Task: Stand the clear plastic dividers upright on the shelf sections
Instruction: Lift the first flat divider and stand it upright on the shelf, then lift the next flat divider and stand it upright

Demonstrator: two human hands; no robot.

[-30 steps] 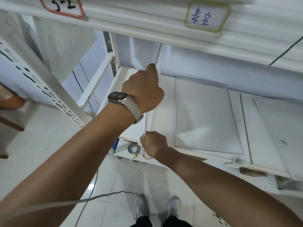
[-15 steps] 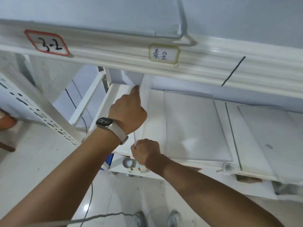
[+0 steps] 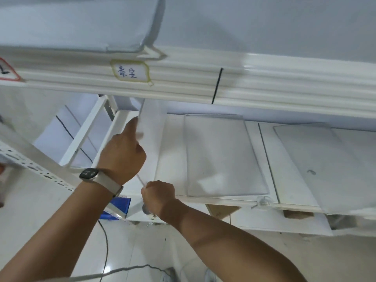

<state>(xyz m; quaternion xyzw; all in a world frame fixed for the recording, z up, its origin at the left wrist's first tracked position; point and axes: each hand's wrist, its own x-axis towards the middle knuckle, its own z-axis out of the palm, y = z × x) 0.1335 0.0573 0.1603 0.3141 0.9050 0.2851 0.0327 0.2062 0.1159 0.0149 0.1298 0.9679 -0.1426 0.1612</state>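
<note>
A clear plastic divider [image 3: 149,127] stands nearly upright at the left end of the white shelf [image 3: 175,151]. My left hand [image 3: 123,155], with a watch on the wrist, grips its top edge, thumb stretched toward the back. My right hand [image 3: 157,193] is closed on the divider's front lower corner at the shelf's front lip. A second clear divider [image 3: 221,155] lies flat on the shelf to the right. A third divider [image 3: 325,165] lies flat further right.
An upper shelf rail [image 3: 203,86] with a handwritten label [image 3: 130,72] hangs just above my hands. A perforated white upright [image 3: 34,163] slants at the left. A clear clip [image 3: 263,200] sits on the front lip. A blue box [image 3: 118,208] and cardboard boxes [image 3: 219,210] sit below. Cables cross the floor.
The view has tilted upward, so the shelf sits lower in frame. Both hands keep their hold on the upright divider, which now looks slightly tilted with its top edge nearer the upper rail.
</note>
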